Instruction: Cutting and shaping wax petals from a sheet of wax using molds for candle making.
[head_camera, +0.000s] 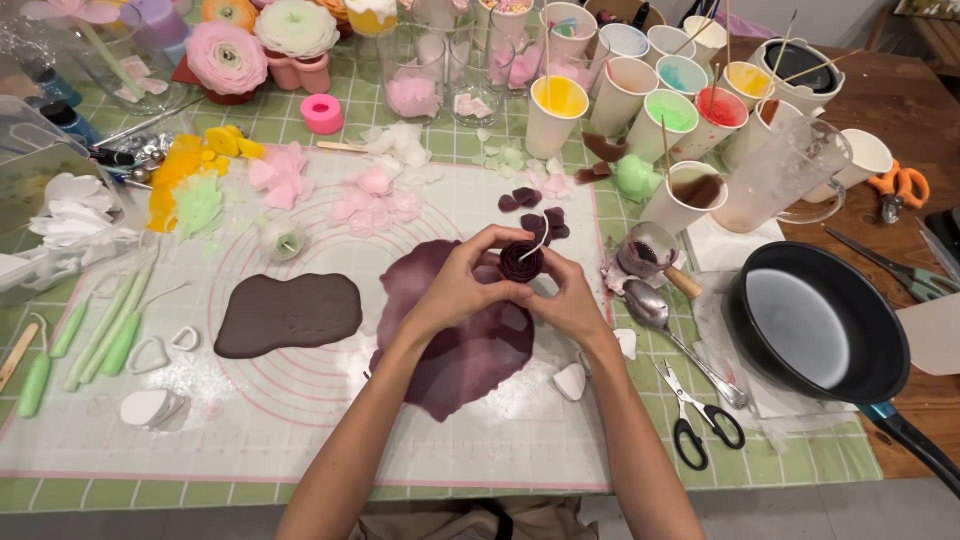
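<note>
Both hands meet over the middle of a white silicone mat (300, 420). My left hand (462, 285) and my right hand (570, 295) together pinch a small dark purple wax rose (521, 262) with a thin white stem stick. Beneath them lies a flat purple wax sheet (470, 360) with petal-shaped holes cut in it. A dark brown wax sheet (288, 314) lies to the left. Loose purple petals (540, 215) sit just beyond the hands.
Paper cups of coloured wax (660, 110) crowd the back right. A black pan (815, 325), a spoon (655, 310) and scissors (700, 420) lie at right. Green stems (110, 330), petal cutters (150, 352), pink petals (375, 195) and finished flowers (227, 57) lie at left and back.
</note>
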